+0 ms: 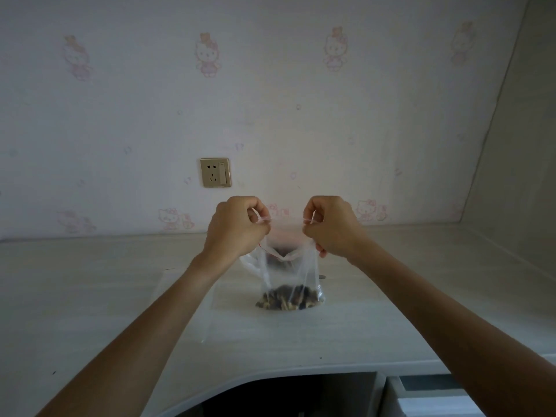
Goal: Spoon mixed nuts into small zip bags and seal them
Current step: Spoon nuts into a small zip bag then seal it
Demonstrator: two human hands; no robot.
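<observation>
Left hand (pixel 237 228) and right hand (pixel 329 225) pinching zip bag (pixel 285 272) top corners, nuts (pixel 288 299) below

The zip bag (pixel 285 266) stands upright on the worktop (pixel 90 281), with the nuts (pixel 288 299) in its bottom. The left hand (pixel 234 230) holds its top left corner, the right hand (pixel 329 227) its top right. Left of it lies what seems a flat empty bag (pixel 186 308). A wall socket (pixel 215 172) sits behind, up-left.
</observation>
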